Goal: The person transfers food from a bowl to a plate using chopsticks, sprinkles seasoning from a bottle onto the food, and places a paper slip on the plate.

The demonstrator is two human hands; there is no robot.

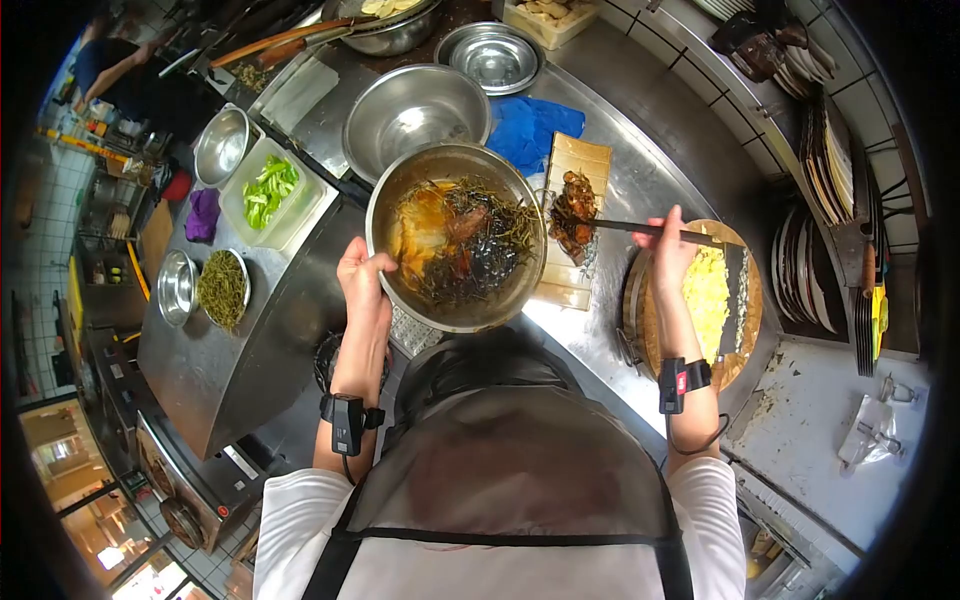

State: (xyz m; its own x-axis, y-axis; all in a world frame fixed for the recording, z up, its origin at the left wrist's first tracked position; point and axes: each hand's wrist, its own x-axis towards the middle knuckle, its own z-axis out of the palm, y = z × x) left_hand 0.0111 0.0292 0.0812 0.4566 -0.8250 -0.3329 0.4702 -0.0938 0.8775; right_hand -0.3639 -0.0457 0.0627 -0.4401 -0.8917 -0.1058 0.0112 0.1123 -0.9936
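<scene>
A metal bowl with brown liquid and dark stringy greens is tilted in front of me. My left hand grips its left rim, thumb on the edge. My right hand is closed round dark chopsticks, which reach left to a clump of dark food beside the bowl's right rim. That clump lies over a rectangular tan plate. Below and right of my right hand, a round wooden board carries chopped yellow food and a wide dark blade.
A large metal bowl and blue cloth lie beyond. At left are a container of green slices, small bowls and a bowl of greens. Upright plates stand at right. Another person's arm shows at upper left.
</scene>
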